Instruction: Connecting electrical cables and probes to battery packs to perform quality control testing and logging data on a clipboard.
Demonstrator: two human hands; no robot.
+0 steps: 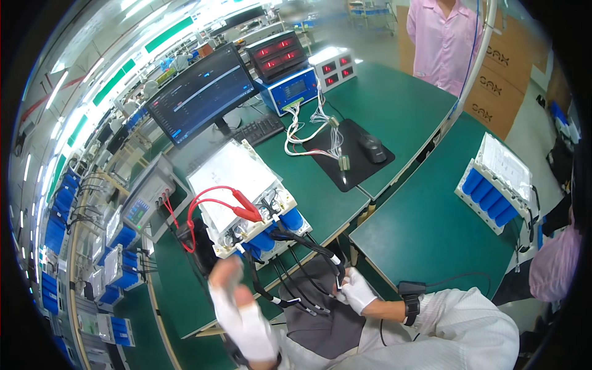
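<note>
A battery pack (231,179) with blue cells and a white top sheet lies on the green bench in front of me. A red clip (246,206) with red leads is attached near its front edge. Black cables (308,243) with white-labelled ends hang from the pack toward my lap. My right hand (357,291), in a white glove, is closed at the end of one black cable. My left hand (240,308), gloved with bare fingertips, is raised by the pack's front left corner. Its thumb and fingers are apart, and no object shows in them.
Behind the pack stand a monitor (200,92), a keyboard (256,129), a blue tester (290,91) and red-digit meters (277,55). A white instrument (154,197) is at left. A mouse (372,147) lies right of white wiring. Another pack (496,185) sits right; a person in pink (441,37) stands beyond.
</note>
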